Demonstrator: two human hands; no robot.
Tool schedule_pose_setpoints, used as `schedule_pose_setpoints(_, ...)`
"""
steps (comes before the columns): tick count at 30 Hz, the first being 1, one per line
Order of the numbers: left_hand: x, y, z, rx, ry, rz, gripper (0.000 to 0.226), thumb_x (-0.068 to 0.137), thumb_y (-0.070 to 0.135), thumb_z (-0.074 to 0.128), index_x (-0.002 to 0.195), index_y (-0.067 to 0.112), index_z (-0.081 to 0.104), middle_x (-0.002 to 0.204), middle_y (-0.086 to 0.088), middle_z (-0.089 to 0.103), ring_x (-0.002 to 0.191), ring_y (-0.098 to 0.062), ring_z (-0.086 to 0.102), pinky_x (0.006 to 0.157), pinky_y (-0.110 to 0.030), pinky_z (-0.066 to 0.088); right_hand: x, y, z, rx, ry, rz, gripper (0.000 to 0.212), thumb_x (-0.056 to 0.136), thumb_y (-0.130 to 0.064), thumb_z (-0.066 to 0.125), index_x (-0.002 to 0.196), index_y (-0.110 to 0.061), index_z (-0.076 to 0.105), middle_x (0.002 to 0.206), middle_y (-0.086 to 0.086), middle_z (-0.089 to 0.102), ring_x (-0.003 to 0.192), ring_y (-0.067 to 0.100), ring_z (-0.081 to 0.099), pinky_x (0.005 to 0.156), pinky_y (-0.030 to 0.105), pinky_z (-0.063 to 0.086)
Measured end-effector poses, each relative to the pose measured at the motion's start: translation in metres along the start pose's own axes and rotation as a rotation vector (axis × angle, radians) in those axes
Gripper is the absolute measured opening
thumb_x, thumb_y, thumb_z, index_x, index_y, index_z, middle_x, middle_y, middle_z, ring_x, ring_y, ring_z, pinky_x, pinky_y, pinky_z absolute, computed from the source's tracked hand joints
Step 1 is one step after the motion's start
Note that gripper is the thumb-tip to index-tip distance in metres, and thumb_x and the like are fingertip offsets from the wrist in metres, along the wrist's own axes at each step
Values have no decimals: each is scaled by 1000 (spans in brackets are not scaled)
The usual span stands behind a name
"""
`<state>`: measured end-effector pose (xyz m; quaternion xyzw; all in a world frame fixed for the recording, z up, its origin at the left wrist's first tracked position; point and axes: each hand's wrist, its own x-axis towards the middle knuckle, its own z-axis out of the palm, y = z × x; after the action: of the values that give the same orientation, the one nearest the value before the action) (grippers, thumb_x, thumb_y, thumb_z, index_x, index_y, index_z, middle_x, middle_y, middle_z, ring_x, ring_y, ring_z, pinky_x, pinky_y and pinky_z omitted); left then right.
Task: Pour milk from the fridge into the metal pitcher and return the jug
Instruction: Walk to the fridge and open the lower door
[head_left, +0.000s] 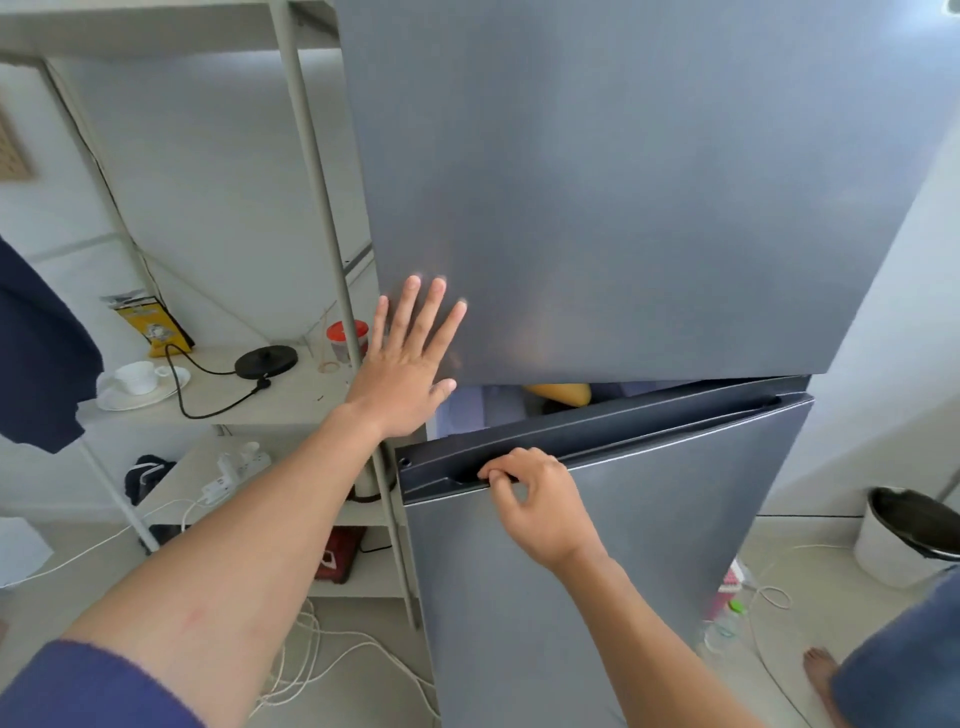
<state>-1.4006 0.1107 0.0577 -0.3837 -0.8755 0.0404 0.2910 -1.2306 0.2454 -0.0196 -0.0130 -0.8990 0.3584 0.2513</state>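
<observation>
Along the top edge of the lower door (649, 545), my right fingers (501, 475) are hooking the handle groove (649, 435); my flat left hand (410, 369) is bracing the upper door (623, 182).

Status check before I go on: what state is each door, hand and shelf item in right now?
Upper fridge door: shut.
Lower fridge door: ajar, interior showing above its top edge.
Left hand: flat, fingers spread, pressing the upper door.
Right hand: fingers curled in the lower door's handle recess.
Kettle base: bare, no kettle on it.
Cup: upright on its saucer.
Milk jug, metal pitcher: not in view.
</observation>
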Motion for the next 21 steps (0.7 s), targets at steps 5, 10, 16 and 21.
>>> schedule_pose_setpoints(5,-22,25,-30,-191,-195,-62,76,100,43,46,159,25,3,165,-2,-24,152,-25,-24,124,-50,9,-36,-14,-34,137,-14,102,24,87,-14,51,80,-17,75,80,-12,70,84,5,61,75,14,47)
schedule_pose_setpoints(10,-52,65,-49,-307,-369,-45,67,103,41,42,159,27,8,168,0,2,155,-18,1,121,-43,16,-74,-23,-63,210,15,181,29,76,-25,43,61,-9,62,63,8,60,54,9,48,53,33,44)
schedule_pose_setpoints(16,-80,126,-65,-339,-481,-8,61,103,41,42,157,26,18,165,1,21,150,-20,24,118,-43,29,-108,-25,-112,262,107,386,24,88,-19,42,73,-13,61,68,2,67,60,17,56,54,28,45)
schedule_pose_setpoints(21,-99,190,-69,-379,-516,95,49,104,35,42,152,28,33,157,6,37,141,-20,38,112,-41,37,-140,-16,-154,149,153,475,23,94,-41,46,101,-20,53,80,-4,58,76,14,55,68,31,44)
